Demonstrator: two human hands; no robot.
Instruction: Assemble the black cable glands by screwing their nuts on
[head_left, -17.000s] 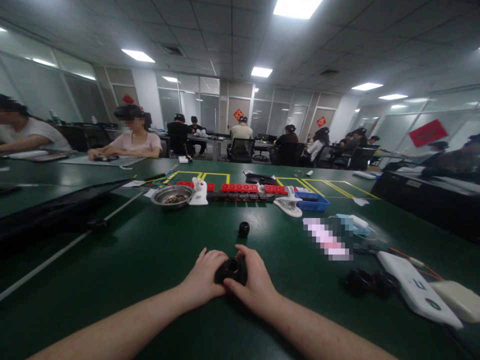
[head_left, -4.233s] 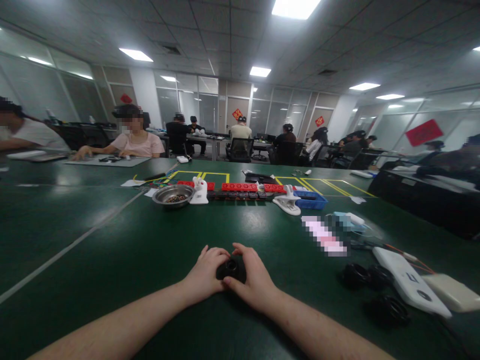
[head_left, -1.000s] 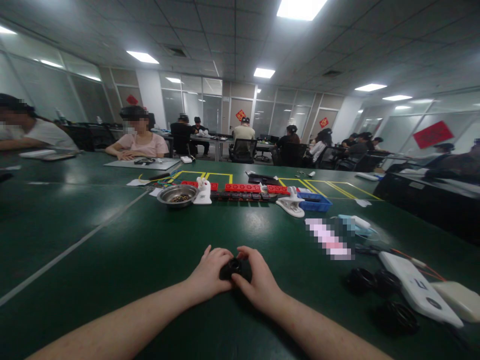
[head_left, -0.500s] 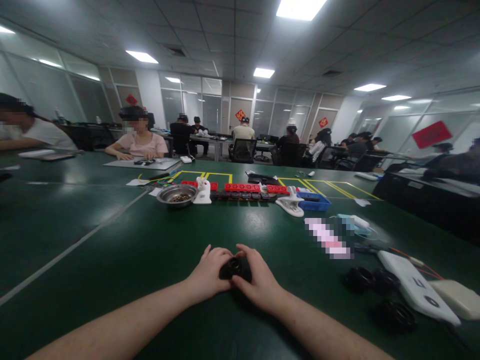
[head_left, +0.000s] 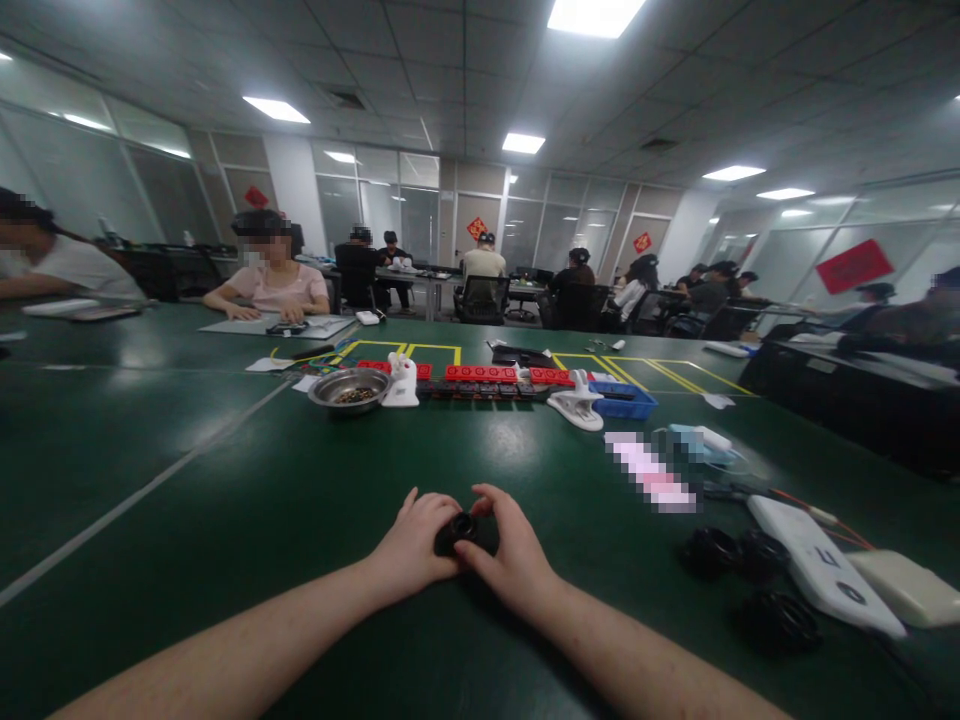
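Observation:
A small black cylindrical part [head_left: 463, 523] with a round opening facing up sits between my two hands, low over the near middle of the green table. My left hand [head_left: 418, 537] is closed around its left side, fingers over the far edge. From the right, my right hand [head_left: 516, 548] curls about it, with the thumb pressed to its near side and the index finger arched beyond. Both palms hide much of the part, so its lower end cannot be made out.
Black ring-shaped parts [head_left: 780, 622] and a white power bank [head_left: 825, 565] lie right. Further off are a metal bowl [head_left: 319, 398] of small pieces, red blocks [head_left: 480, 373], a white clamp [head_left: 581, 405] and a blue tray [head_left: 626, 408]. A person [head_left: 270, 275] sits across the table.
The whole view has shifted slightly. Both hands stay around the black part in nearly the same pose, with the right thumb moved only a little against it.

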